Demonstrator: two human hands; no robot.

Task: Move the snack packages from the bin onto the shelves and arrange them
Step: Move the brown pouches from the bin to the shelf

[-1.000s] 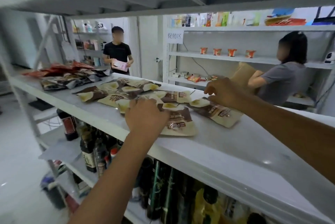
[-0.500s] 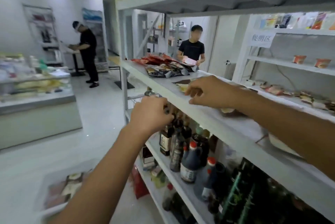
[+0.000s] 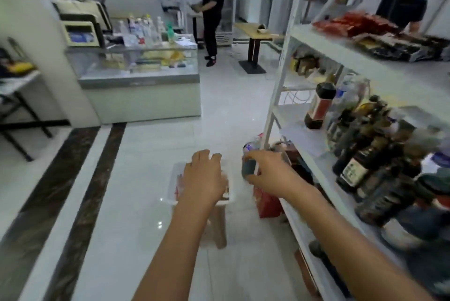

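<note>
The head view looks down past a white shelf unit (image 3: 341, 57) on the right to a pale bin (image 3: 171, 191) on the floor side. The bin is perched on a small stool (image 3: 218, 230), probably so that the packages sit within easy reach. It stands just off the unit's near-left corner post.

The left hand (image 3: 203, 179) hangs over the middle of the bin with its back to the camera and its fingers pointed down inside. The fingertips are hidden, so it cannot be told whether they have closed on anything. Reddish snack packages (image 3: 177, 186) show along the bin's left wall.

The right hand (image 3: 270, 174) is beyond the bin's right rim, with thumb and forefinger spread in a curve. A dark blurred object (image 3: 248, 166) shows in that gap. It cannot be told whether the hand holds it or it merely stands behind.

On the top shelf, red packs (image 3: 360, 23) and dark packs (image 3: 394, 47) lie flat toward the far-left end. Bottles (image 3: 360, 154) crowd the shelf below. The step in hand looks like fetching another load.
</note>
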